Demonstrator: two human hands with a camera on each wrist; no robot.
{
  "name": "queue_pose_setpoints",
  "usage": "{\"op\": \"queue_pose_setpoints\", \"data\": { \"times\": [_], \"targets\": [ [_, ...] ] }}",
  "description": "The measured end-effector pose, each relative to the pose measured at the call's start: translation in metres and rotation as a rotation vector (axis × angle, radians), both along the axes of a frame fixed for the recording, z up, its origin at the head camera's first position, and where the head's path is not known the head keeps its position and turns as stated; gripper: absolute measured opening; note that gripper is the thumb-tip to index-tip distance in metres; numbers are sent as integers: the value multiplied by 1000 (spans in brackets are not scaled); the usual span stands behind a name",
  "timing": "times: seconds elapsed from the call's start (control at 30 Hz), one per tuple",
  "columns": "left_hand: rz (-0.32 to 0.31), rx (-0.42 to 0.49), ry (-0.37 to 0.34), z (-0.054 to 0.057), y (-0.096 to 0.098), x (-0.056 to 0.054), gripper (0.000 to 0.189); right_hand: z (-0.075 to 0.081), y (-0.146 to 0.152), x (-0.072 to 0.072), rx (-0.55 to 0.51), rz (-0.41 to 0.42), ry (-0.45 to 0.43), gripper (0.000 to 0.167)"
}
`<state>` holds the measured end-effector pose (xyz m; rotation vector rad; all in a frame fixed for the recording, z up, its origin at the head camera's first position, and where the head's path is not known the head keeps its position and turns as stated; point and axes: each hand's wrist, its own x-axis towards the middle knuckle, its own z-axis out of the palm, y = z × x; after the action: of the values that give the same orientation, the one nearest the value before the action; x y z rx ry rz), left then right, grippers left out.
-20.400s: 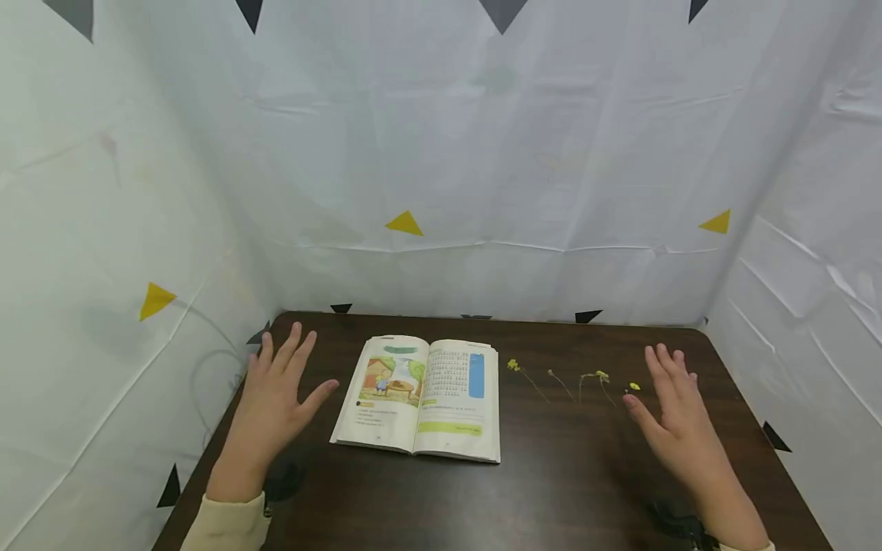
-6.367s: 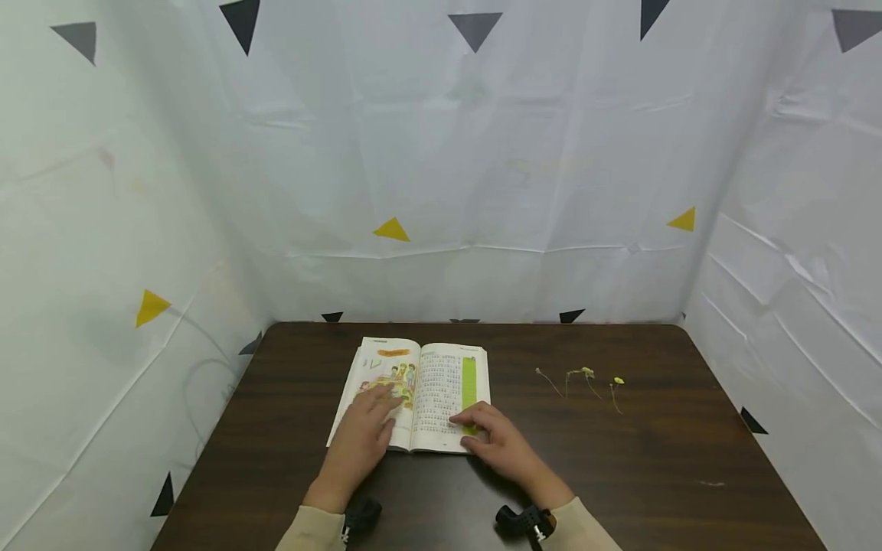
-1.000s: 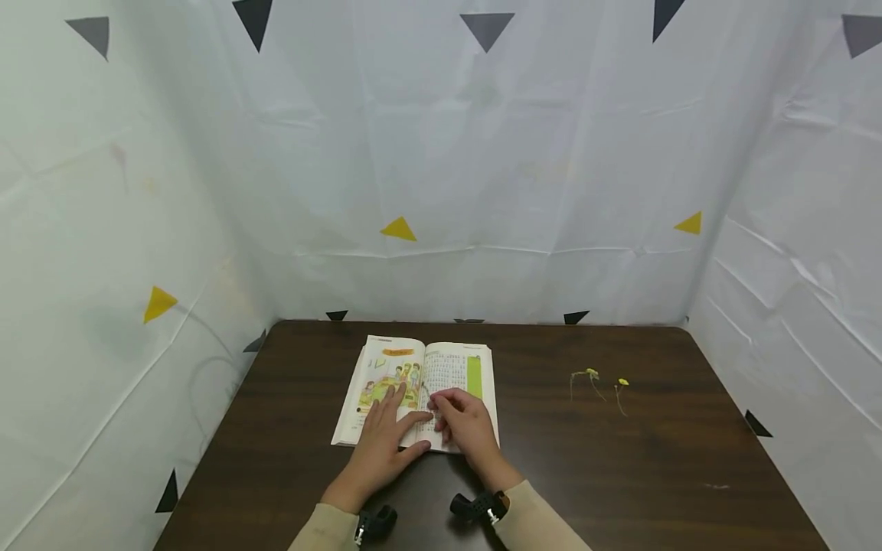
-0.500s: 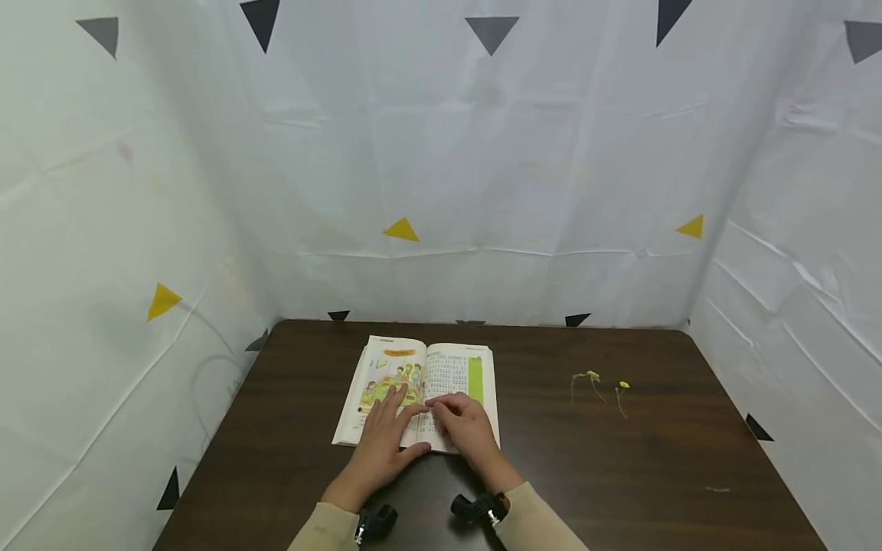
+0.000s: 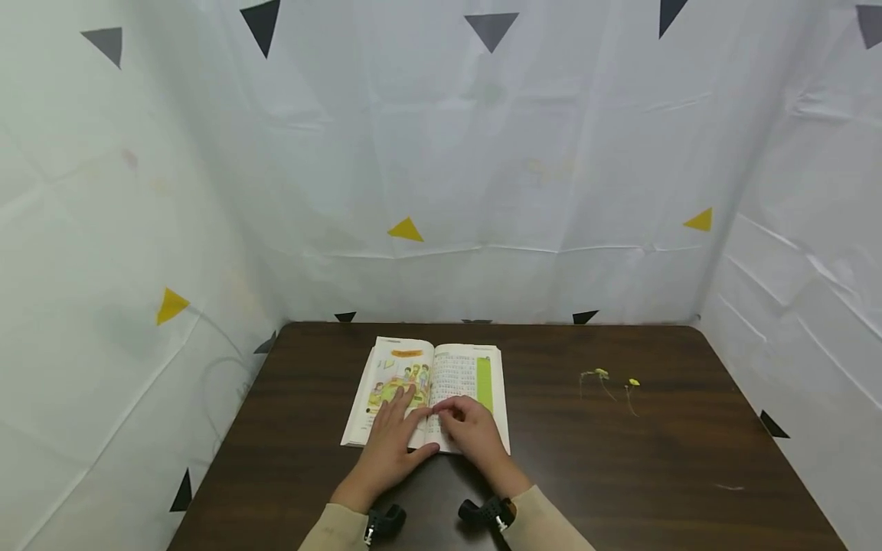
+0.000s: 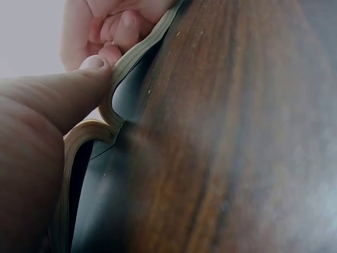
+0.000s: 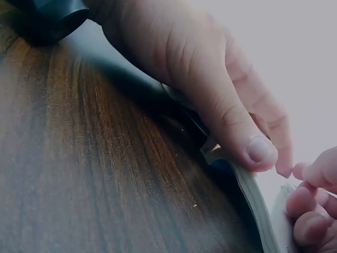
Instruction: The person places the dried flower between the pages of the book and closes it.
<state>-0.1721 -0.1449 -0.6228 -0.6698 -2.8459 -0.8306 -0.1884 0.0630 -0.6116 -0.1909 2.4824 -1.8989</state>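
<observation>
An open book (image 5: 462, 367) lies on the dark wooden table, a picture on its left page and printed text on its right. My left hand (image 5: 391, 442) rests spread over the lower left page, its thumb (image 7: 260, 150) at the book's lower edge. Over the right page near the gutter is my right hand (image 5: 475, 435), fingers curled and fingertips pinched together close to my left index finger. The thin flower stem at these fingertips is hidden now. The right hand's curled fingers (image 6: 116, 34) also show beyond the page edge in the left wrist view.
Right of the book lie small yellow flowers on thin stems: a bent one (image 5: 602, 374) and a single one (image 5: 633, 382). A white sheet (image 5: 482, 153) with triangles encloses the table (image 5: 654, 490) at the back and sides.
Since the earliest frame, the book shows different pages and two flowers have left the table row. About a second ago a thin stem showed at the right fingertips; they have since lowered slightly.
</observation>
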Motion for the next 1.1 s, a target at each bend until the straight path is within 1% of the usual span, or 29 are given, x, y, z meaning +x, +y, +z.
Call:
{"op": "queue_pose_setpoints", "data": {
  "times": [0.07,0.13,0.23,0.27,0.33,0.37,0.4,0.47,0.5,0.57,0.63,0.73,0.83,0.9,0.97,1.03,1.1],
  "targets": [
    [5,-5,1,-1,1,0,61,1,2,3,70,-12,67,8],
    [9,-5,-4,-2,2,0,61,2,7,8,172,-30,144,7],
    [16,6,-21,-3,3,1,62,7,18,13,396,-79,266,6],
    [18,14,-25,-3,3,0,62,10,22,14,460,-92,279,6],
    [22,23,-24,-2,2,-1,62,15,31,15,569,-102,281,7],
    [23,26,-23,-1,2,-1,62,17,37,15,610,-99,265,10],
    [24,31,-19,-1,2,-2,62,19,43,15,635,-92,242,14],
    [19,30,-23,0,2,-2,62,21,57,15,660,-47,193,24],
    [16,27,-27,1,1,-2,62,20,64,15,667,-24,185,29],
    [12,24,-33,1,1,-2,62,16,78,15,668,19,179,36],
    [7,18,-39,1,0,-1,63,10,90,15,630,63,178,39],
    [1,20,-32,-1,-2,2,62,-2,103,14,508,132,171,39],
    [-1,20,-30,-4,-4,5,61,-9,109,14,370,220,144,42],
    [-1,22,-30,-6,-5,6,61,-10,113,14,306,286,139,46],
    [-4,25,-42,-6,-4,6,62,-9,117,13,277,342,163,51],
    [-8,31,-48,-4,-3,4,61,-5,122,12,252,387,183,53],
    [-11,35,-51,-1,-1,1,61,0,126,9,234,415,188,53]
  ]
}}
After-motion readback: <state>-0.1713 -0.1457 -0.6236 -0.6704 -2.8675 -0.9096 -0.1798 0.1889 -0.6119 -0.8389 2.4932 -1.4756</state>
